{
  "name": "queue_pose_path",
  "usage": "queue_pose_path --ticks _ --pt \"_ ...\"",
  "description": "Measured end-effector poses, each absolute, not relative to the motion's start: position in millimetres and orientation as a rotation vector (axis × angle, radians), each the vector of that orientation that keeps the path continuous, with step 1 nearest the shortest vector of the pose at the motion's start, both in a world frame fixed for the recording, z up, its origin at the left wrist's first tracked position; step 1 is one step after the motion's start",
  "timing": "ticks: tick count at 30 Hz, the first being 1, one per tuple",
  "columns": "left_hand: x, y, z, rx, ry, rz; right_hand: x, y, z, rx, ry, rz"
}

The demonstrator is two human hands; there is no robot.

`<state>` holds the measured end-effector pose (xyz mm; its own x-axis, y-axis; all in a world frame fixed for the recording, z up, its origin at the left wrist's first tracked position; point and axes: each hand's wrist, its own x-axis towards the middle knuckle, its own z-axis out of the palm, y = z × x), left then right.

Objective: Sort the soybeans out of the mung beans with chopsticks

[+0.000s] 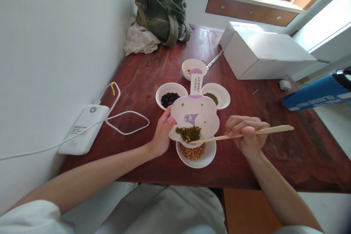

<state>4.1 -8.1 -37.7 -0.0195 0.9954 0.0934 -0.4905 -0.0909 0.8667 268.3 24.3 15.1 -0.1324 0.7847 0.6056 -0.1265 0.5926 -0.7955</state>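
Note:
My left hand (161, 133) grips the left edge of a flower-shaped plate (207, 111) with a purple rim, a cartoon figure and a labelled handle pointing away from me. Green beans mixed with some yellow ones (189, 133) lie in its near part. A pair of chopsticks (268, 130) is in my right hand (246, 133), their tips at the beans. Below the plate's near edge stands a white bowl (210, 155) of yellow soybeans (192, 152), partly covered. Behind the plate are a bowl of black beans (170, 99) and a bowl of green beans (211, 98).
Farther back stands a white bowl (194, 64) with pale pieces in it. At left lie a white power bank (85, 128) and its cable (131, 112). A green bag (161, 11), a white box (263, 49) and a blue cylindrical container (315, 93) stand around the table (153, 170).

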Motion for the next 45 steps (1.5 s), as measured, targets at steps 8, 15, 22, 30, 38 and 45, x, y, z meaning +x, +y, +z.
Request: queue_pose_path --ticks 8,15,22,30,38,45 --pt "5 -8 -35 0.876 0.756 1.477 263 26 19 -0.581 -1.406 0.858" --pt "5 -8 -35 0.876 0.762 1.478 267 23 12 -0.535 -1.530 0.867" --pt "5 -8 -34 0.875 0.781 1.481 271 22 10 -0.571 -1.570 0.837" --pt "3 -9 -38 0.895 0.777 1.480 272 22 14 -0.562 -1.567 0.783" --pt "4 -8 -36 0.881 0.775 1.484 271 19 15 -0.603 -1.552 0.729" --pt "4 -8 -37 0.880 0.782 1.485 268 20 16 -0.629 -1.530 0.682"
